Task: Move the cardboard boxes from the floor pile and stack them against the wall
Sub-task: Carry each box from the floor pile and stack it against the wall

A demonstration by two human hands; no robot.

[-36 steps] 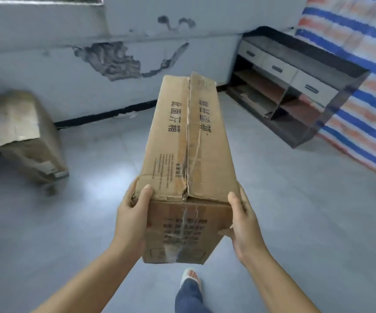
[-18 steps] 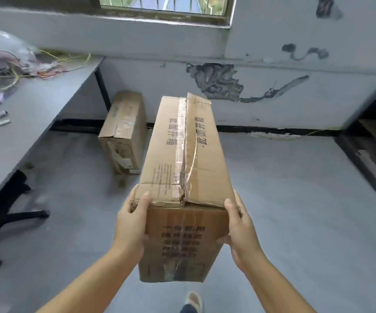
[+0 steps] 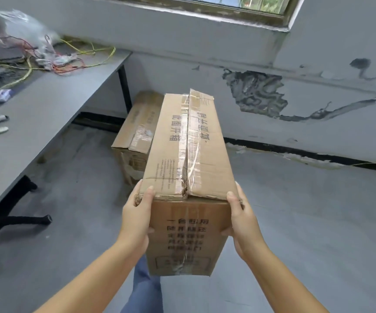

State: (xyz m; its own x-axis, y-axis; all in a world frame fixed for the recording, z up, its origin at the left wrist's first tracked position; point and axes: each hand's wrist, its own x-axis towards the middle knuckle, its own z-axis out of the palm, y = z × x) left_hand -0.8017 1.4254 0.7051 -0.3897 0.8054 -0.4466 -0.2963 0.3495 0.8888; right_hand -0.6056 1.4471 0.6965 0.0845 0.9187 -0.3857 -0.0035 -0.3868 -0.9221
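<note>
Between both hands, taped cardboard box, contents unseen.

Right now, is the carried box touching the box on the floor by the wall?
Cannot tell. In the head view the carried box overlaps the floor box, hiding any gap; both hands, left hand and right hand, grip it.
</note>
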